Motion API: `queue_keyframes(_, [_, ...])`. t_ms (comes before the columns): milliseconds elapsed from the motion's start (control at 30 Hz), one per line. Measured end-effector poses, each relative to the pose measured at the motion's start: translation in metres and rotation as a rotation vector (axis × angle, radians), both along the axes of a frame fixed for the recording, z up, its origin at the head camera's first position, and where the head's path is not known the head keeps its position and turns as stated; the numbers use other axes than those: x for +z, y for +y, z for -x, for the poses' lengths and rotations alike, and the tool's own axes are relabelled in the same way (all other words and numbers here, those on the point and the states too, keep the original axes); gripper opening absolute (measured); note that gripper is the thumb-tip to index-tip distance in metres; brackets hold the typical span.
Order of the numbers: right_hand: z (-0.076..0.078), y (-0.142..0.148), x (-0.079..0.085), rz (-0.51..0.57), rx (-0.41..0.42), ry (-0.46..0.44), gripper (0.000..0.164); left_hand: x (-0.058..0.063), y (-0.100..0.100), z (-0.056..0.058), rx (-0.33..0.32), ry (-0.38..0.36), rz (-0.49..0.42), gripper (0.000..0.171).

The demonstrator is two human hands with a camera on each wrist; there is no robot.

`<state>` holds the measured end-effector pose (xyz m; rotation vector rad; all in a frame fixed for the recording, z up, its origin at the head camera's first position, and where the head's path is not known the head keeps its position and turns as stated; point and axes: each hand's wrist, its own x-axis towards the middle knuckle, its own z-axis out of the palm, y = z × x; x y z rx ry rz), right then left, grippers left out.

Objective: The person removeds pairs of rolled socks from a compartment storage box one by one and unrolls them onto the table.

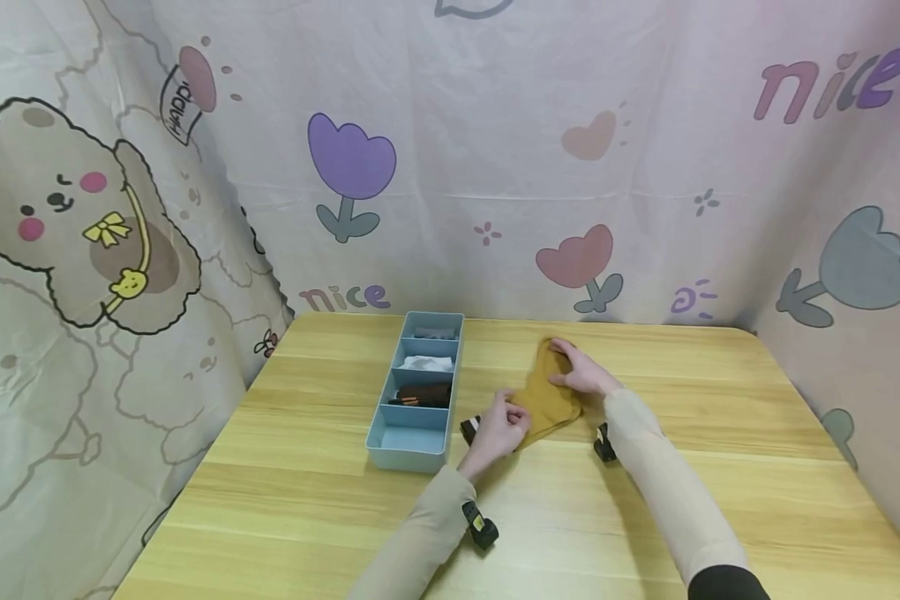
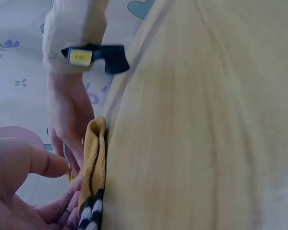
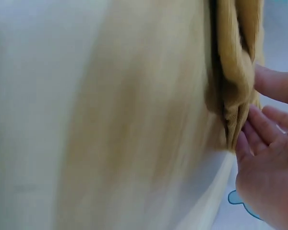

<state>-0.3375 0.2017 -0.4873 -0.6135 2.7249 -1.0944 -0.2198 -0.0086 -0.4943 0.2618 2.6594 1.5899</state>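
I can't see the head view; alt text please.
A person's left hand and right hand touch a mustard-yellow fabric sock with a black-and-white striped end, on a light wooden table. Left of it stands a pale-blue rectangular plastic box with four compartments.

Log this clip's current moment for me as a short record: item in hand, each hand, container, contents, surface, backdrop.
Item: mustard-yellow cloth, with a black-and-white striped end
Left hand: touches the cloth near the striped end
Right hand: touches the cloth's far part
Container: blue-grey tray with four compartments, left of the cloth in the head view
Contents, far to near: grey item, white item, dark brown item
Surface: wood-grain table
Backdrop: printed sheet
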Motion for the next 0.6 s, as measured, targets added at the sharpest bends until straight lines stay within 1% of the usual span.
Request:
queue_keyframes(133, [-0.006,0.003,-0.001,0.01,-0.046,0.018,0.078,0.0,0.0,0.005,0.021,0.034,0.029,0.054])
queue_keyframes(300, [-0.014,0.008,-0.003,0.016,-0.097,0.041,0.082,-0.002,0.001,0.011,0.032,0.068,0.055,0.058])
queue_keyframes(367, [-0.018,0.01,-0.003,0.019,-0.121,0.027,0.083,-0.003,0.001,0.014,0.036,0.07,0.069,0.06])
queue_keyframes(467, [-0.024,0.013,-0.003,0.024,-0.148,0.005,0.084,-0.003,0.0,0.018,0.045,0.059,0.067,0.065])
queue_keyframes(600, [-0.033,0.018,-0.002,0.022,-0.177,0.003,0.084,-0.002,-0.001,0.023,0.056,-0.003,0.038,0.077])
